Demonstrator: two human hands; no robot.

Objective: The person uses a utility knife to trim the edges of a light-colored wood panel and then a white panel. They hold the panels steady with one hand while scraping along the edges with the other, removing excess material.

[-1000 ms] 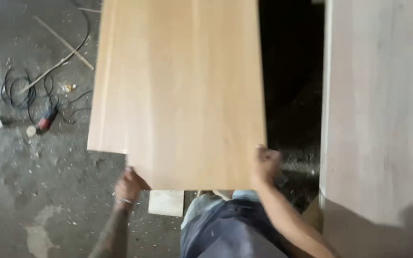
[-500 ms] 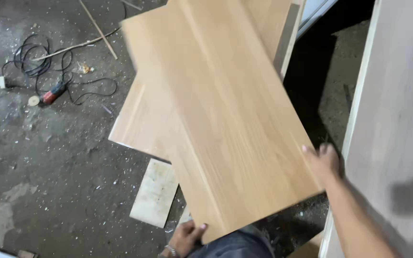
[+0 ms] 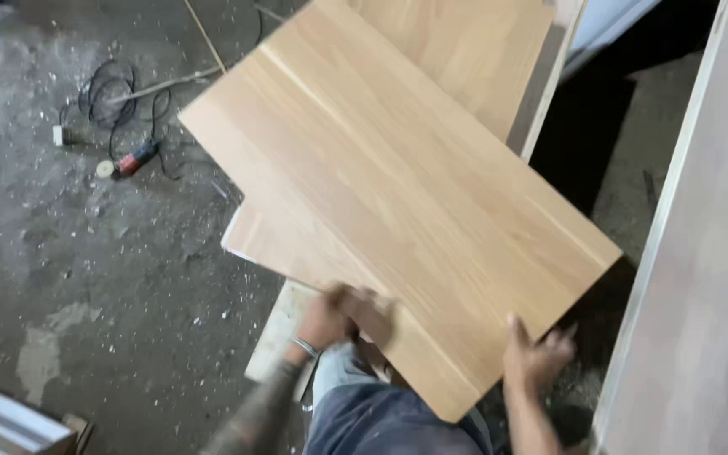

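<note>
partly blurred hands under wooden board

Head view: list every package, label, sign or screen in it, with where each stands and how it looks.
None: no package, label, sign or screen shows.
Only bare wood panels, the top one held by the left hand and right hand, a red power tool with black cable on the dusty floor.

One head-worn camera looks steeply down, close over the wooden panel and floor.
</note>
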